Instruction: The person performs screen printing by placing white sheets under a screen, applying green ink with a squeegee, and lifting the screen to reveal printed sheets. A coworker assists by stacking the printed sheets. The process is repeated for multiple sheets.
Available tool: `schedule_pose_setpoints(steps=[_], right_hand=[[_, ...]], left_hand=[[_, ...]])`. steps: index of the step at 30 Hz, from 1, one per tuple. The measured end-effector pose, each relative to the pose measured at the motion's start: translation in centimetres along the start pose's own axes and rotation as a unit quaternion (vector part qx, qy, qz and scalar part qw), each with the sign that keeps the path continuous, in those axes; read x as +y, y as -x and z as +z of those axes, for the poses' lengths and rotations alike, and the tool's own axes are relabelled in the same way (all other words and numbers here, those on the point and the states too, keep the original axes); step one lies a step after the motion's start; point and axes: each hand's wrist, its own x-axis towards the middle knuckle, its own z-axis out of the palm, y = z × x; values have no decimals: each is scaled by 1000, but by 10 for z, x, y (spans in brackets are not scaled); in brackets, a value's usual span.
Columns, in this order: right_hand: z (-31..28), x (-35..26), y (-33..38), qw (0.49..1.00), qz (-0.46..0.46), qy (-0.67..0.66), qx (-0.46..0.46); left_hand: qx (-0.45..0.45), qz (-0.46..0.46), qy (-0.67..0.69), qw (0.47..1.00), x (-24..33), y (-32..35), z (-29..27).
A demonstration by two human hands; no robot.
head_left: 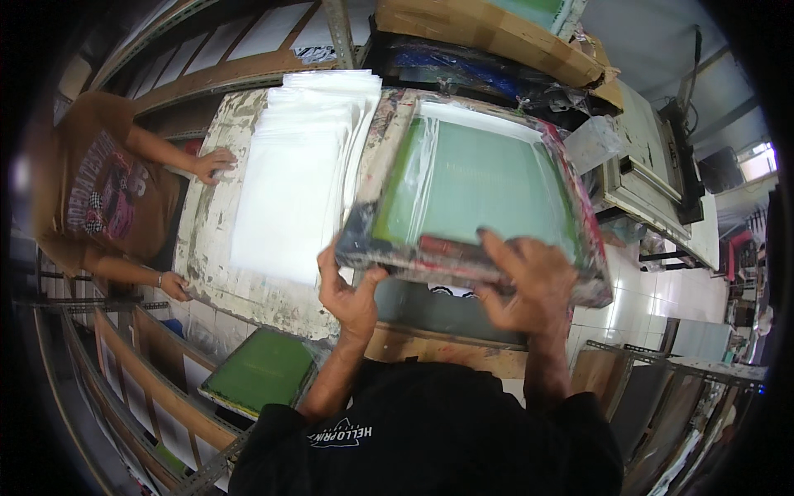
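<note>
Screen frame [488,178] is located on the right part of the worn table [207,256], its near edge apparently raised above a grey flat surface [413,307]. The near left corner is held by the left hand [349,289], fingers curled around it. The near rail is pinched by the right hand [533,277], thumb below and fingers above, beside a reddish bar [447,248]; whether the bar is also gripped cannot be told. Black marks [451,291] are partly visible under the rail. Smearing of these, if wet, could be caused by an uneven or slipping hold. The stack of white sheets [298,178], lying just beside the frame, could be knocked askew or stained by a sideways swing of its left rail.
</note>
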Motion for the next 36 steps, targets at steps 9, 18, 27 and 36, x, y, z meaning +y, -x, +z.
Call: schedule_pose_setpoints(steps=[9,18,27,36], right_hand=[[-81,68,-159,997,-8,-19,68],[-104,61,-203,992,67,-103,-9],[-104,46,-202,999,-3,-35,37],[-90,98,-201,991,60,-121,16]], left_hand=[[-38,2,29,999,-72,-151,128],[-147,133,-369,908,-216,-149,208],[-75,42,-181,980,-172,-142,191],[106,-14,-161,981,-163,-152,-1]])
